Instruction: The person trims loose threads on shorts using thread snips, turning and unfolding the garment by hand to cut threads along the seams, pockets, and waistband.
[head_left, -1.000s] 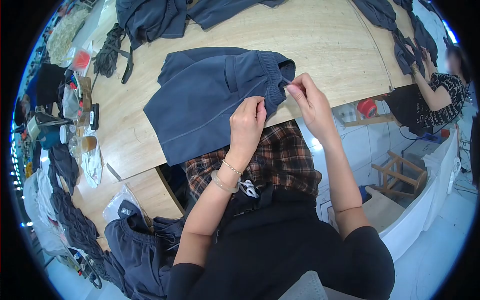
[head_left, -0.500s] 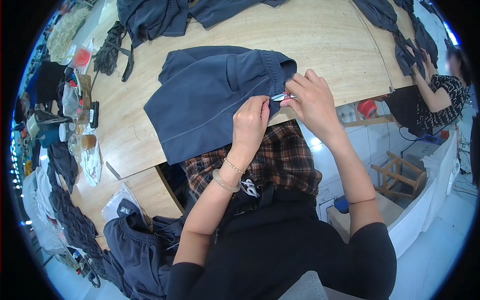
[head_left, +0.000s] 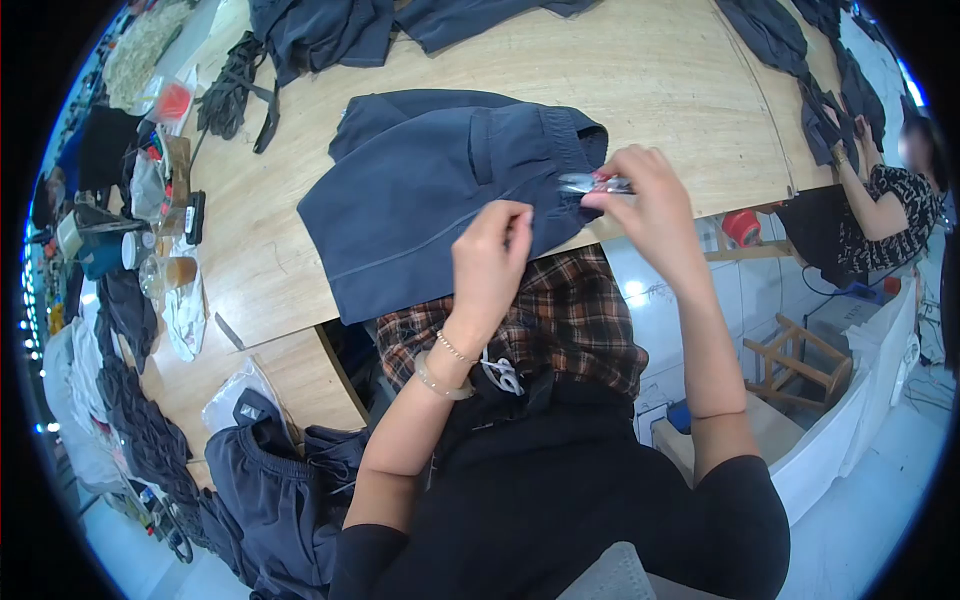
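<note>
Dark blue shorts (head_left: 410, 190) with a gathered elastic waistband lie on the wooden table, their lower edge near my lap. My right hand (head_left: 645, 195) is closed around small thread snips (head_left: 600, 184) with pinkish-red on the grip. The silver blades point left, over the waistband end of the shorts. My left hand (head_left: 490, 250) is over the side of the shorts, left of the blades, with thumb and fingers pinched together. Whatever lies between those fingertips is too small or hidden to make out.
More dark garments (head_left: 325, 35) lie along the table's far side (head_left: 640, 60), beside a bundle of dark cords (head_left: 232, 95). Jars and bags crowd the left edge. Shorts (head_left: 260, 490) are heaped at lower left. Another person (head_left: 885, 200) handles dark fabric at right, near a wooden stool (head_left: 800, 355).
My right hand and the snips have moved slightly right, off the waistband edge. My left hand has drawn back to the left, widening the gap between the hands.
</note>
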